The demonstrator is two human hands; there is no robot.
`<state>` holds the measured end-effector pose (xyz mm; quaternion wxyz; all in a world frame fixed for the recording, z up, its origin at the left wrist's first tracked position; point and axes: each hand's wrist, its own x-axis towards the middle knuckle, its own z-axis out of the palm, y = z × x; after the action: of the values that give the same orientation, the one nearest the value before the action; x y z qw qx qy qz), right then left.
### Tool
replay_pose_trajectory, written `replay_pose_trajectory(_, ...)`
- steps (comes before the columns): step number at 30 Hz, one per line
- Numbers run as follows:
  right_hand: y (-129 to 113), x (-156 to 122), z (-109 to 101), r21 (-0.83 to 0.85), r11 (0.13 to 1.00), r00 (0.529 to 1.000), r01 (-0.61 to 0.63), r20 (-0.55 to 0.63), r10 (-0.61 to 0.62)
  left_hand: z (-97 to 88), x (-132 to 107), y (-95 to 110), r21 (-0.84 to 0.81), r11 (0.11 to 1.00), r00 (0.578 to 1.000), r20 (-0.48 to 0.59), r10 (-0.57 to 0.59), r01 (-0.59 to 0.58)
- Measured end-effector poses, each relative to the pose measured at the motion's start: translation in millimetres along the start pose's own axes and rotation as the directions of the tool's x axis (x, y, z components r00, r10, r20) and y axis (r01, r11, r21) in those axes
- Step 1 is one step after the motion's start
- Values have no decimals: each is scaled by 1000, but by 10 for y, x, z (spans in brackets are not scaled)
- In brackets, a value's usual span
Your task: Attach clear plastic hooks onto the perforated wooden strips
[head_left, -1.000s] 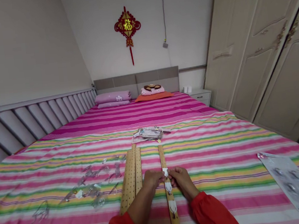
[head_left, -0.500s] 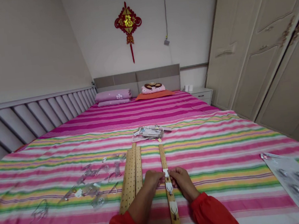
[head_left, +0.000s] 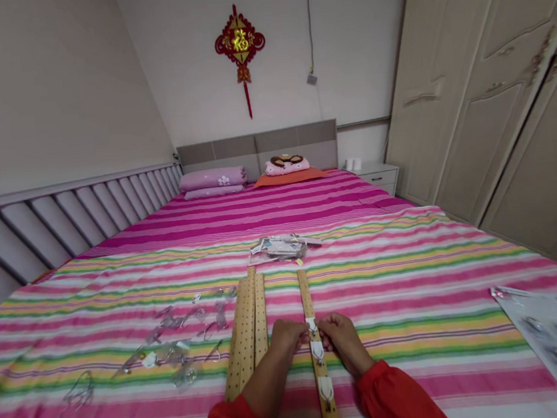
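Observation:
A narrow wooden strip (head_left: 306, 294) lies lengthwise on the striped bedspread (head_left: 418, 287), with white hooks (head_left: 317, 351) fixed along it. My left hand (head_left: 289, 337) and my right hand (head_left: 345, 342) come in from either side, and their fingertips pinch a small white hook (head_left: 312, 325) at the strip. Just left of my left forearm lie two wider perforated wooden boards (head_left: 245, 330), side by side. Red sleeves cover both my forearms.
Clear plastic bags with small hooks (head_left: 172, 335) are scattered on the left of the bed. A packet of parts (head_left: 280, 248) lies ahead, and a printed sheet (head_left: 550, 346) lies at the right edge. Pillows, a padded wall panel and a wardrobe surround the bed.
My hands stay pinched at the same white hook on the strip. The whole view has shifted slightly as my head moved.

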<state>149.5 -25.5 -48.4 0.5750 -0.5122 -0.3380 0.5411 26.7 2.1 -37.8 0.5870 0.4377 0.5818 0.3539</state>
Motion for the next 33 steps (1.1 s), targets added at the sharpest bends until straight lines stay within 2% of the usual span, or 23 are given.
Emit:
replay_pose_trajectory(4, 17, 11, -11, -9, 1000, 1000, 3, 2, -2, 16, -58, 53, 5, 998, 995, -77, -63, 63)
replay_pose_trajectory(11, 26, -9, -34, -25, 1000, 1000, 13, 15, -12, 46, -225, 156, -44, 999, 997, -81, -12, 9)
replay_pose_trajectory(14, -9, -45, -55, -15, 1000, 999, 17, 28, -17, -42, -408, 195, -59, 996, 996, -72, 57, -61)
replay_pose_trajectory(16, -39, -89, -87, 2, 1000, 999, 15, 33, -15, -178, -578, 191, -70, 990, 990, -80, 115, -120)
replay_pose_trajectory(19, -59, -222, -168, 29, 1000, 1000, 10, 9, -11, -552, -849, 114, -74, 972, 973, -87, 215, -221)
replay_pose_trajectory(22, -35, -437, -271, 63, 998, 1000, 22, -8, -21, -1147, -1061, -18, 11, 939, 919, -200, 340, -345)
replay_pose_trajectory(25, 2, -650, -343, 112, 993, 1000, 22, -3, -21, -1845, -1178, -150, 115, 920, 815, -433, 385, -374)
replay_pose_trajectory(28, 19, -763, -359, 114, 993, 1000, 25, -13, -24, -2417, -1207, -256, 229, 912, 657, -635, 405, -341)
replay_pose_trajectory(30, 25, -774, -349, 93, 995, 999, 40, -15, -39, -2647, -1181, -309, 274, 915, 592, -698, 402, -298)
replay_pose_trajectory(33, 39, -747, -336, 67, 996, 998, 61, -8, -61, -2771, -1086, -349, 330, 917, 569, -720, 398, -223)
